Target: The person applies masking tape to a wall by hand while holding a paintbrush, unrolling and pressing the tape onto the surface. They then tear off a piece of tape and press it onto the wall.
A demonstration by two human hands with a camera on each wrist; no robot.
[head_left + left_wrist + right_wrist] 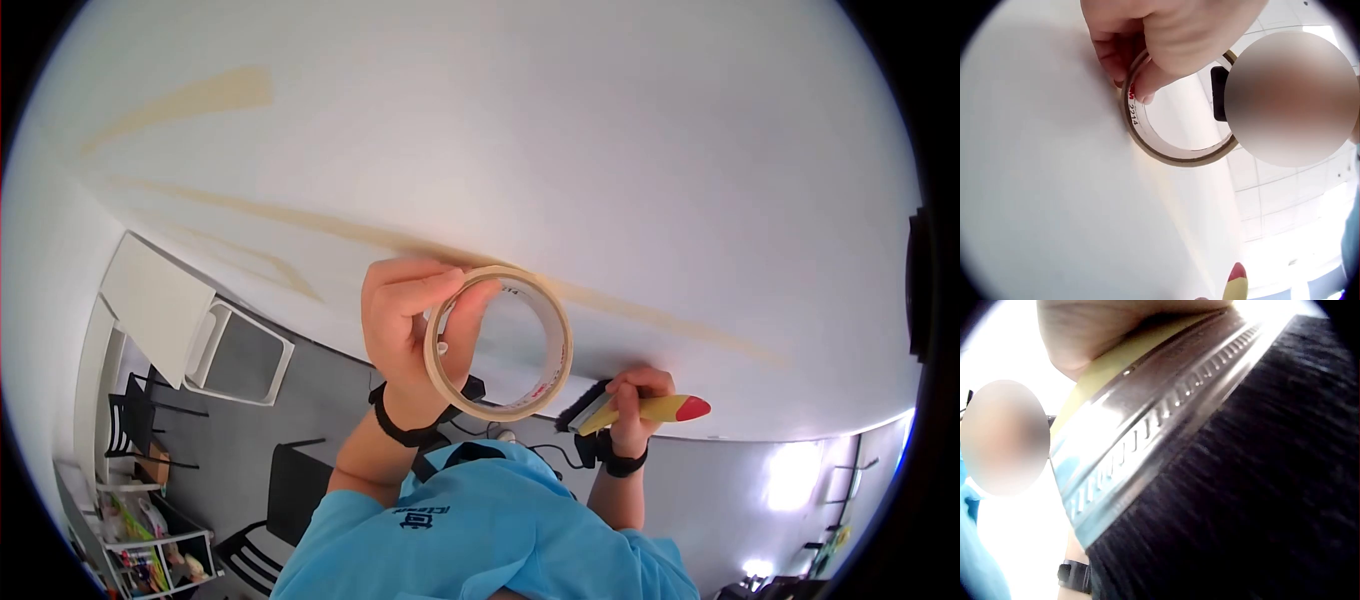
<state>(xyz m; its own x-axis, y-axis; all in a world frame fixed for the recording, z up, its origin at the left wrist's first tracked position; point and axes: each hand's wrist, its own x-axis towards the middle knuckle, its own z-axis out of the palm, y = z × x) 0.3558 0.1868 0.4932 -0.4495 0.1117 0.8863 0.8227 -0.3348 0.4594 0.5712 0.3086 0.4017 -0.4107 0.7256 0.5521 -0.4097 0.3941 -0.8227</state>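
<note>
My left hand [398, 312] grips a roll of masking tape [555, 345], with the thumb inside the ring and the fingers outside it. In the left wrist view the tape roll [1179, 160] has its edge right at the white wall [1054, 175], along a pale tape strip [1175, 215]. That long strip [640, 315] runs across the wall on both sides of the roll. Lower right, my right hand [631, 428] holds a flat paintbrush [662, 409] by its yellow, red-tipped handle. Its metal ferrule [1147, 425] and black bristles [1241, 487] fill the right wrist view.
More tape strips lie on the wall at upper left [215, 95] and below the long one [265, 262]. Behind, to the left, stand a white table [155, 305], a black chair [297, 490] and a shelf [160, 545] with various items. Grey floor [330, 385] lies below.
</note>
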